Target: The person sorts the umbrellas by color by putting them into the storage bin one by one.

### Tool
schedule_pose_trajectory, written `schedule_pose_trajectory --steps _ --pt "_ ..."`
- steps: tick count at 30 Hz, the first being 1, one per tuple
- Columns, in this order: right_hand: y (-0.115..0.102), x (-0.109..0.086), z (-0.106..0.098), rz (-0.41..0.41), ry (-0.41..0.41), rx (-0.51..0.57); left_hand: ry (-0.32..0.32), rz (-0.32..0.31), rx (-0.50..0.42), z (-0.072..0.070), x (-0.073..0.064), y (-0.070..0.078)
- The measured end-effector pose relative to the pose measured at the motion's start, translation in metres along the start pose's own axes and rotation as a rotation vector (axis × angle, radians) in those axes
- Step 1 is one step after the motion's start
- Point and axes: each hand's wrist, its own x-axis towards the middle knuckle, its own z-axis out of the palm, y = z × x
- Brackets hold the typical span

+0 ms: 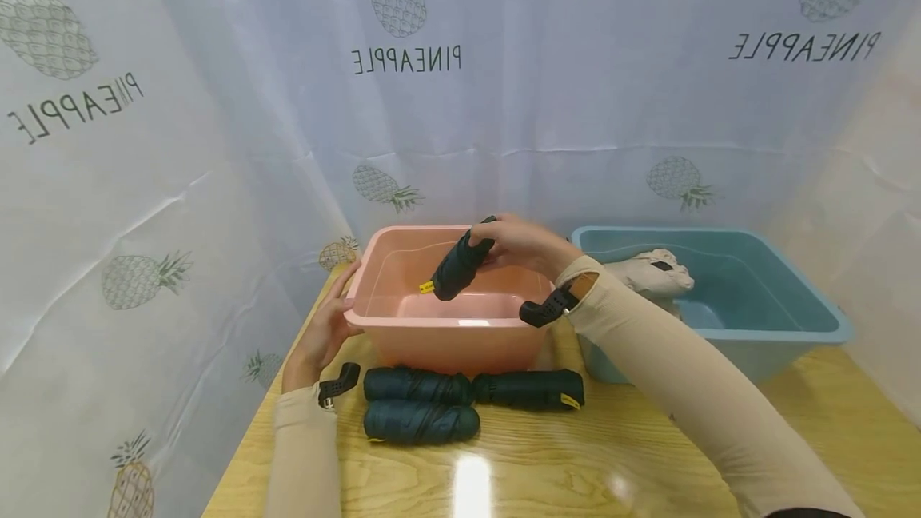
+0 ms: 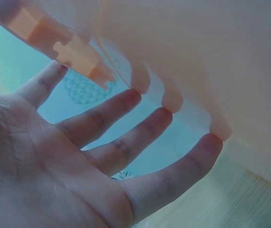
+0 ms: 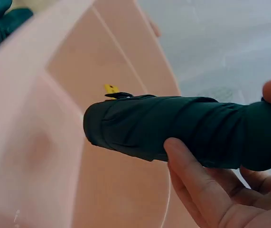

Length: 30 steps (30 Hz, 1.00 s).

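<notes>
My right hand (image 1: 514,242) grips a dark green folded umbrella (image 1: 457,266) near its handle end and holds it tilted above the pink bin (image 1: 446,342). A small yellow tag (image 3: 110,89) hangs at the umbrella's other end. In the right wrist view, the thumb and fingers (image 3: 197,187) are on opposite sides of the umbrella. My left hand (image 1: 327,330) is at the bin's left side. Its nearly straight fingers (image 2: 149,183) touch the bin's outer wall with their tips. Three similar umbrellas (image 1: 420,422) lie on the table in front of the bin.
A blue bin (image 1: 777,336) stands to the right, with a beige cloth bundle (image 1: 651,274) inside it. The wooden table (image 1: 547,470) reaches toward me. A white curtain (image 1: 576,102) with pineapple prints hangs behind and along the sides.
</notes>
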Motion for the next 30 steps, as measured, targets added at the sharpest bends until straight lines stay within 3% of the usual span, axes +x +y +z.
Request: schedule_pose_trajectory --steps 5,12,16,23,30 --pt "0.001 0.018 0.004 0.058 -0.031 -0.186 0.002 0.01 0.004 -0.003 -0.002 0.001" --pt "0.003 0.031 0.006 0.113 -0.093 -0.325 -0.001 0.007 -0.003 -0.003 -0.001 0.0" --pt "0.002 0.036 0.009 0.128 -0.105 -0.34 -0.001 0.006 -0.007 -0.001 0.0 -0.001" --pt "0.004 0.05 0.018 0.088 -0.044 -0.419 -0.006 0.011 -0.017 0.001 0.0 0.001" --pt "0.01 0.063 0.023 0.09 -0.022 -0.373 -0.008 0.016 -0.004 0.0 0.001 0.001"
